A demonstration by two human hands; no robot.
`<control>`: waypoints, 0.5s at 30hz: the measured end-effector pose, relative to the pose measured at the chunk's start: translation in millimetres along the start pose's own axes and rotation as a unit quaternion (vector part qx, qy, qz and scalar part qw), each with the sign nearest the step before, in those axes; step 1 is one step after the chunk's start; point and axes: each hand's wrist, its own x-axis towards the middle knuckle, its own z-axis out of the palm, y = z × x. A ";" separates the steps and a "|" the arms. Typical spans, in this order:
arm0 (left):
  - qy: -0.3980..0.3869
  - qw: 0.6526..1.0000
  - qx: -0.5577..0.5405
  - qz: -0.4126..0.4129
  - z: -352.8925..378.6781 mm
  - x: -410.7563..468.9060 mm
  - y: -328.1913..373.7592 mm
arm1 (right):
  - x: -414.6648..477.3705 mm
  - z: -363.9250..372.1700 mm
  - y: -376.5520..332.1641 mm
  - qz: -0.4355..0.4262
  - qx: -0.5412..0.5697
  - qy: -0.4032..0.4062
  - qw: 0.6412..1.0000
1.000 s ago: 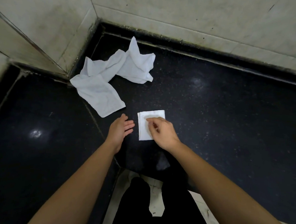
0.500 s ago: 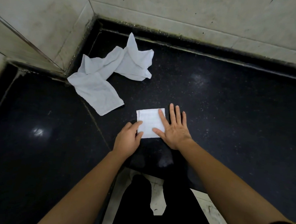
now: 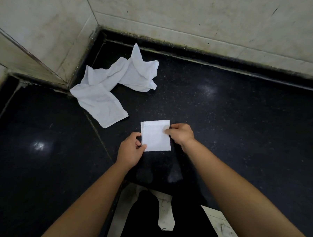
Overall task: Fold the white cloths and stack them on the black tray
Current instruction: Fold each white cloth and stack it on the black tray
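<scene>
My left hand (image 3: 130, 150) pinches the lower left corner of the small folded square of white cloth (image 3: 155, 135), thumb on top. My right hand (image 3: 181, 134) pinches its right edge near the upper corner, fingers curled round the fabric. The square sits over the black speckled stone surface (image 3: 233, 122), right in front of me. Two crumpled, unfolded white cloths (image 3: 100, 101) lie touching each other further back on my left, near the corner of the pale tiled wall (image 3: 193, 15).
</scene>
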 end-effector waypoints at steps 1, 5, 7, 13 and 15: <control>-0.003 1.000 0.003 -0.003 -0.2 0.5 0.6 | 1.4 1.6 -1.9 0.016 0.030 -0.007 0.999; -0.012 1.000 -0.003 -0.026 -0.9 0.1 6.2 | 1.3 -1.4 -6.8 0.032 0.084 -0.060 0.994; -0.026 0.996 -0.045 -0.067 -4.0 0.1 9.3 | -6.3 -4.0 -9.1 0.028 0.127 -0.110 0.985; -0.011 0.950 -0.249 -0.186 -30.7 -8.6 16.9 | -30.6 -13.8 -29.0 -0.019 0.123 -0.114 0.986; -0.020 0.935 -0.296 -0.195 -44.3 -12.0 24.6 | -45.9 -20.2 -40.9 -0.038 0.114 -0.110 0.987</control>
